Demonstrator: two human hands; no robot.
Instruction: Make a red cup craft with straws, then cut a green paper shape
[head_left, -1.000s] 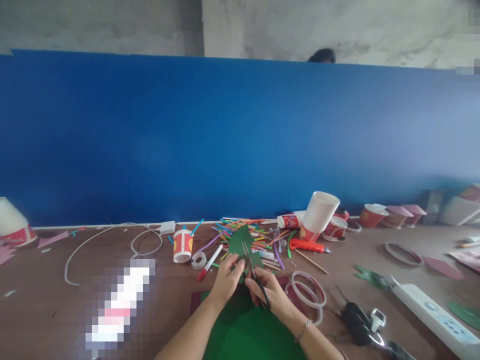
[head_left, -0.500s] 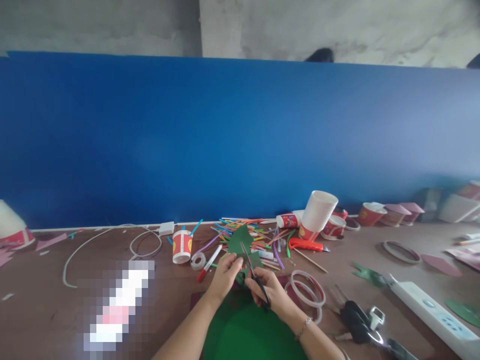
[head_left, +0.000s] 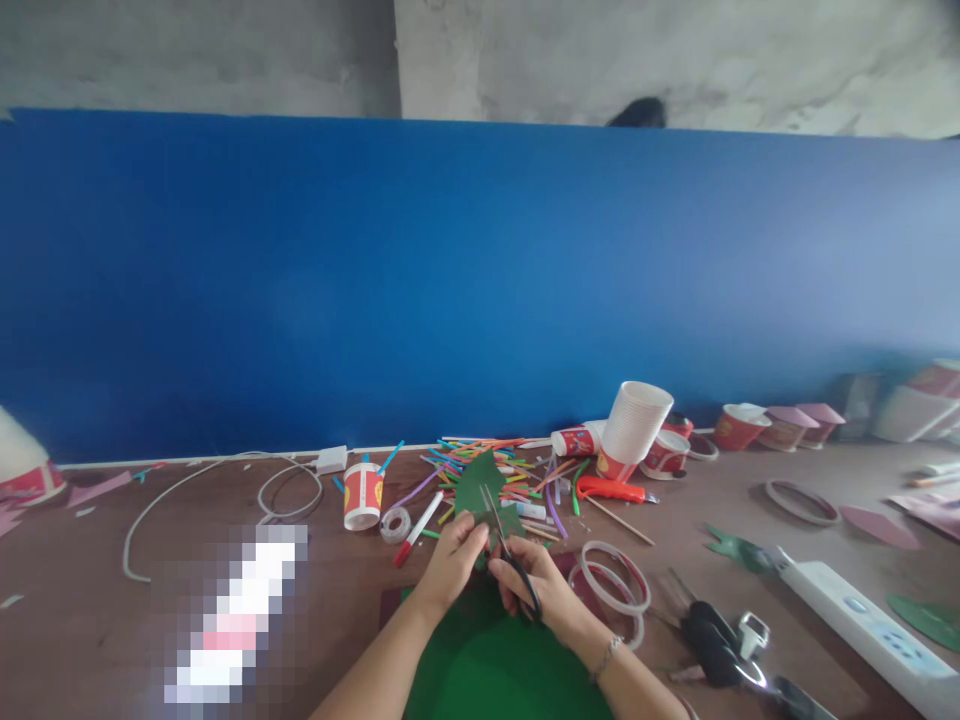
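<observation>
My left hand [head_left: 456, 560] pinches a dark green paper cutout [head_left: 480, 487] by its lower left side. The cutout has a pointed top and jagged sides. In my right hand [head_left: 536, 585] is a pair of scissors [head_left: 531, 592] with black handles, fingers closed round the loops. The blades point up and away, slightly parted, and lie against the green paper close to my left fingertips. Below both hands lies a larger sheet of green paper [head_left: 502, 665]. My fingers hide the lower part of the cutout.
Colourful sticks [head_left: 442, 462] lie scattered behind my hands. A paper cup [head_left: 364, 496], tape roll [head_left: 394, 524] and red marker [head_left: 418, 528] are leftward. To the right are stacked cups [head_left: 636, 425], an orange cutter [head_left: 615, 489], tape rings [head_left: 615, 577], keys [head_left: 712, 640] and a power strip [head_left: 862, 625]. A blue partition [head_left: 450, 280] stands behind.
Both hands and the scissors stay in nearly the same place, with only slight shifts. The view has moved a little.
</observation>
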